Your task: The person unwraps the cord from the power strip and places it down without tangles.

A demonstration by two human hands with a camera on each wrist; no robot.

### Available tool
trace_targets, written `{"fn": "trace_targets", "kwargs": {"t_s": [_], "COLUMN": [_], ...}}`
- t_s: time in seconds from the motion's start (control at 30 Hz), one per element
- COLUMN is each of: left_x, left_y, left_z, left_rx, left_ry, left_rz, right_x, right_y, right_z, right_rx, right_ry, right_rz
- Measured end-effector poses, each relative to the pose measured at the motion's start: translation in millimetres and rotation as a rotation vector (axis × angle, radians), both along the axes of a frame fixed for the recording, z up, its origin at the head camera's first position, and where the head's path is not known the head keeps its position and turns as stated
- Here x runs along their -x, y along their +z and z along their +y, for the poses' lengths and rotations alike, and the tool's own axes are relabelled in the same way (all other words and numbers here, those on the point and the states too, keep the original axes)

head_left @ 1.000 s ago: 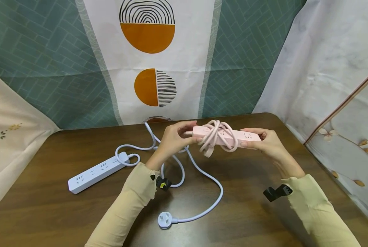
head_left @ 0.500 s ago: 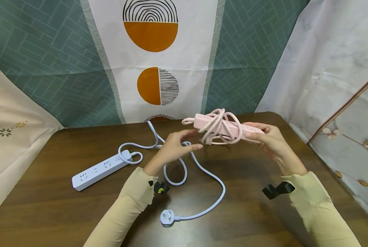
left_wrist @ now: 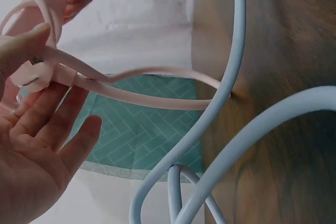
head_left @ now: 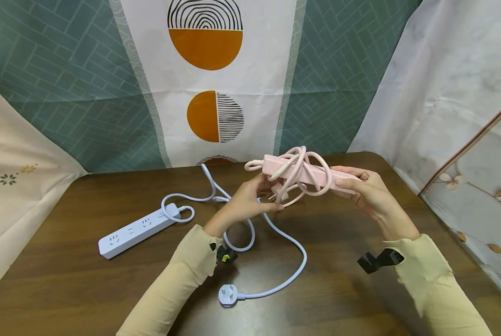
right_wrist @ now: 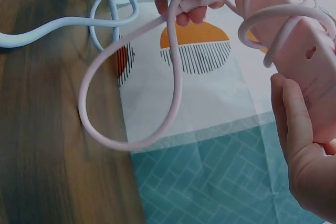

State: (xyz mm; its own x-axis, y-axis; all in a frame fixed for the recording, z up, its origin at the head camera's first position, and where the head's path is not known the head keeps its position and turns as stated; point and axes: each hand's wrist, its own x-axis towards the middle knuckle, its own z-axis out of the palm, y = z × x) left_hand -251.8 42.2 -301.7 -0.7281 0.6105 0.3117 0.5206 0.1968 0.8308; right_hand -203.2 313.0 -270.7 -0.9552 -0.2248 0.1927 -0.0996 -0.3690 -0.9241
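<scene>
A pink power strip (head_left: 274,164), its cord (head_left: 327,171) wound loosely round the middle, is held above the table. My right hand (head_left: 370,189) grips its right end, with the thumb on the near side. In the right wrist view, the fingers lie along the strip's underside, which has a small slot. My left hand (head_left: 242,203) is under the strip's left end and holds the pink plug (left_wrist: 39,74) between thumb and fingers, metal prongs showing. A slack loop of pink cord (right_wrist: 174,77) hangs down from the plug in the right wrist view.
On the brown table (head_left: 65,284) lies a white power strip (head_left: 138,231) at the left. Its white cord (head_left: 281,233) curls across the middle, beneath my left hand, to a white plug (head_left: 228,295) near the front. Patterned cloth (head_left: 326,93) hangs behind the table.
My left hand let go of the strip's left end, drew back, then moved in under it and took the plug. My right hand kept its grip; the strip's left end rose and the cord loosened.
</scene>
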Motion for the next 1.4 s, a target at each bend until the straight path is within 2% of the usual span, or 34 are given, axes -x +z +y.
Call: {"fn": "trace_targets", "kwargs": {"t_s": [0.07,0.13,0.2,0.3,0.4,0.5,0.63,0.87,1.07,1.2,1.3,1.4], "left_x": [-0.6,-1.6,-2.7,-4.1,-5.1,-6.5,-7.1,-1.5,1.0,1.1,0.9,1.4], "left_y": [0.2,-0.6,-1.4,-3.2,-4.3,-4.5,-2.6,0.2,-0.1,-0.2,0.4,0.9], "left_z": [-0.2,-1.6,-3.2,-5.3,-6.4,-8.0,-10.8,-19.4,-23.4,-23.6,-23.5,-24.7], "left_rx": [-0.011,-0.023,-0.043,-0.085,-0.142,-0.187,-0.209,-0.203,-0.109,-0.049,-0.039,-0.068], "left_ry": [-0.002,0.012,0.032,0.079,0.123,0.166,0.200,0.235,0.233,0.261,0.286,0.305], "left_rz": [0.004,0.020,0.054,0.104,0.140,0.167,0.190,0.130,0.086,0.074,0.023,-0.031], "right_x": [0.2,-0.2,-0.5,-0.4,0.8,1.5,0.8,-1.2,-1.0,-0.5,-0.3,-0.3], "right_y": [1.4,2.8,3.6,2.7,-0.3,-4.0,-7.8,-11.9,-13.6,-15.1,-16.9,-18.5], "right_z": [0.1,0.8,2.2,4.9,7.4,10.0,15.1,22.5,20.5,19.3,20.6,21.2], "right_rx": [-0.010,-0.065,-0.116,-0.161,-0.138,-0.168,-0.183,-0.189,-0.273,-0.331,-0.349,-0.340], "right_ry": [-0.027,-0.097,-0.163,-0.215,-0.203,-0.224,-0.241,-0.237,-0.231,-0.229,-0.221,-0.201], "right_rz": [-0.003,-0.001,0.004,0.012,0.015,0.011,-0.015,-0.056,-0.054,-0.047,-0.030,-0.015]}}
